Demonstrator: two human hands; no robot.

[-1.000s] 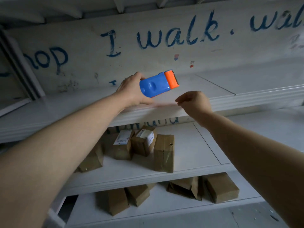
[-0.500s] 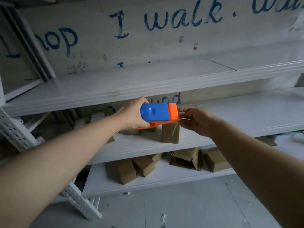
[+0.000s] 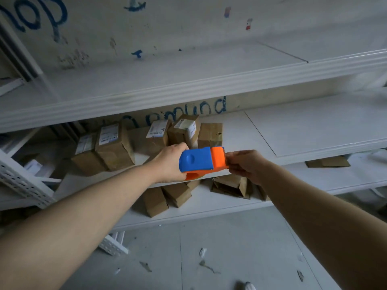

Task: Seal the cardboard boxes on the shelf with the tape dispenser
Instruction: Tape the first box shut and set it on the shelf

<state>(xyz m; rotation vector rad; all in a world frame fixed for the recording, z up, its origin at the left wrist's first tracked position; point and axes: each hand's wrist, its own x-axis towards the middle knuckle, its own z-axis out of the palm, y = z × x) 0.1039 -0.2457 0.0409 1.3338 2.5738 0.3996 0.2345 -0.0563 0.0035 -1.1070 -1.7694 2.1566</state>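
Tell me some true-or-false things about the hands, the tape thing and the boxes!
1. The left hand grips the blue end of the tape dispenser. True.
2. The right hand lies flat on a box. False: its fingers pinch at the dispenser's orange end.
3. Cardboard boxes sit on the middle shelf, and some carry white labels. True.
4. The tape dispenser is green and yellow. False: it is blue and orange.
5. The floor is spotless. False: small scraps lie on it.
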